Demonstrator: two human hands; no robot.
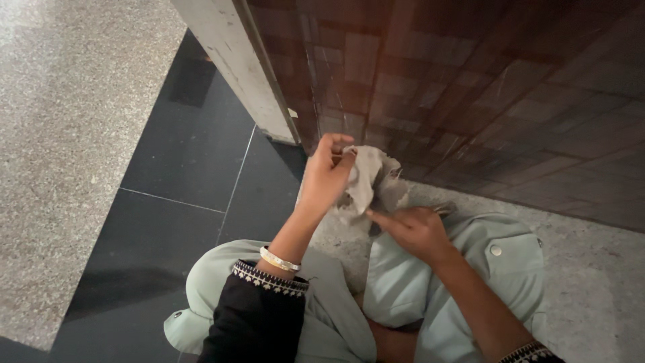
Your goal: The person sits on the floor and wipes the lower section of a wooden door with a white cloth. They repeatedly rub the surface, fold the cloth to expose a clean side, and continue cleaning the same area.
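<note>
The view looks down on a person seated on the floor. At the far left lies a band of light speckled floor (60, 134). Next to it run dark polished tiles (181, 175), split by thin pale joints. A pale concrete post (235, 67) rises from the dark tiles at the upper centre, and a wall of small brown tiles (484, 87) fills the upper right.

At the lower edge of the frame, the knees are covered by pale green fabric (322, 316) with a round button on the right knee.

The left hand (324, 176) is raised above the left knee. The forearm carries a black sleeve (259, 316) with a patterned cuff and a light bangle (279, 259) at the wrist. The fingers are curled closed and pinch the upper left edge of a crumpled grey cloth (369, 178).

The cloth hangs between the two hands, in front of the base of the brown wall and above a grey speckled ledge (591, 282).

The right hand (413, 232) sits just below the cloth, over the right knee. Its fingers are partly closed, with the forefinger extended toward the cloth's lower edge. It appears to touch the cloth there, but the grip is not clearly visible.
</note>
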